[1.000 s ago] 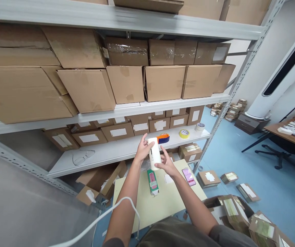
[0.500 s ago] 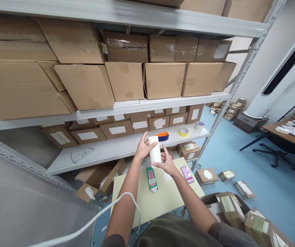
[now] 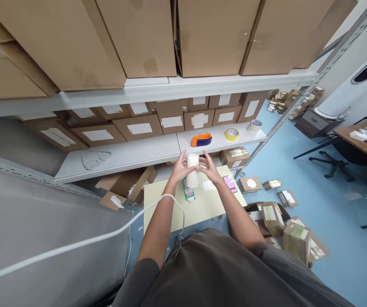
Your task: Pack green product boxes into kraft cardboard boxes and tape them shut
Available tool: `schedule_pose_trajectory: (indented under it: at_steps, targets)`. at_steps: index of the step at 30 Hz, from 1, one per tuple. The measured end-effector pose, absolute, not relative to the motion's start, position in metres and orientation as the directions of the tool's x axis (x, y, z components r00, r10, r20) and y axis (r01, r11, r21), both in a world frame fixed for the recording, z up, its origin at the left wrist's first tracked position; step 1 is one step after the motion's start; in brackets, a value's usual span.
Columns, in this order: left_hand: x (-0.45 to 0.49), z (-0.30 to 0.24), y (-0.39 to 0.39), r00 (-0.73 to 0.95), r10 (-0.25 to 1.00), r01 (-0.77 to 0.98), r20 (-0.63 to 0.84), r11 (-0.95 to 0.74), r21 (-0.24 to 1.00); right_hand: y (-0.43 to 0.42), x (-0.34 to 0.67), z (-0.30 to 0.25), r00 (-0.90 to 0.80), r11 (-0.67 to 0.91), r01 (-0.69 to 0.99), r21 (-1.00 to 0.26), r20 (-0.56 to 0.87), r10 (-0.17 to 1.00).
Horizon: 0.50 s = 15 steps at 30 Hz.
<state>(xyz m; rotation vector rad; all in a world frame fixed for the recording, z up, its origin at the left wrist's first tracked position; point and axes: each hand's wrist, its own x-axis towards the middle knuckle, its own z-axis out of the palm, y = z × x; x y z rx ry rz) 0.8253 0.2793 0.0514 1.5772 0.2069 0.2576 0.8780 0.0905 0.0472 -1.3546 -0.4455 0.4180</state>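
Note:
A plain white cylinder point(image 3: 192, 179) stands nearly upright between my two hands, above the pale yellow table point(image 3: 209, 207). My left hand point(image 3: 180, 170) grips it from the left, thumb across its front. From the right, my right hand point(image 3: 210, 170) closes on it, with its thumb also at the front. Below and partly behind the cylinder lies a green and pink box point(image 3: 189, 195). A sheet of white paper point(image 3: 208, 186) and a phone with a pink screen point(image 3: 229, 183) rest on the table to the right.
Behind the table, a shelf point(image 3: 145, 151) carries glasses point(image 3: 96, 161), an orange and dark blue object point(image 3: 201, 140), a yellow tape roll point(image 3: 232, 134), a white roll point(image 3: 255, 125) and labelled cartons. A white cable point(image 3: 106, 235) crosses at left. Packed boxes point(image 3: 296, 238) fill a container at right.
The view has tipped down, so the shelves sit higher. The cylinder has turned more upright, and my right hand has moved from its lower end up to its side.

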Motion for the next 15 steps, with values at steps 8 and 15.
schedule_pose_trajectory:
  at_steps: [8,15]
  targets:
    - [0.809,-0.05,0.278,0.937,0.308,0.175,-0.167,0.002,0.985,0.128,0.893,-0.015,0.912,-0.068,0.016,-0.998,-0.013,0.41]
    - [0.837,-0.15,0.333,0.877,0.281,0.464,-0.389,-0.288,0.838,0.116,0.9,-0.084,0.936,-0.247,-0.096,-0.964,-0.172,0.306]
